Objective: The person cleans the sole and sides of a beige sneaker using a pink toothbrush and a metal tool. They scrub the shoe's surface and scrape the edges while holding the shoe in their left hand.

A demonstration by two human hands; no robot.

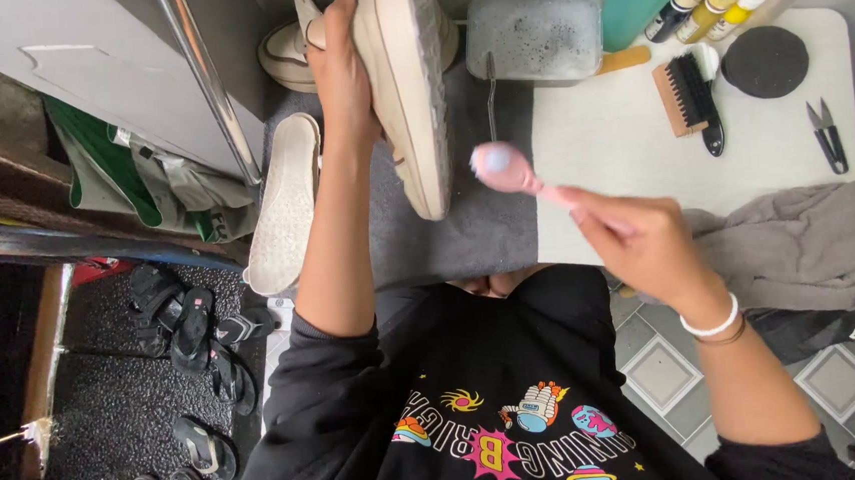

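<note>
A cream shoe (404,81) is held up on its side above a grey mat (486,216), its pale sole turned toward the right. The left hand (340,71) is wrapped around the shoe's upper, fingers closed on it. The right hand (638,240) is closed around the handle of a pink brush (505,167), whose round head sits just beside the sole's edge; whether it touches cannot be told. Another shoe (285,205) lies sole-up at the mat's left edge. On the white table (622,156) beyond are a wooden brush (686,94), small scissors (827,134), a black round pad (764,61), several bottles (712,5), and a grey cloth (809,243).
</note>
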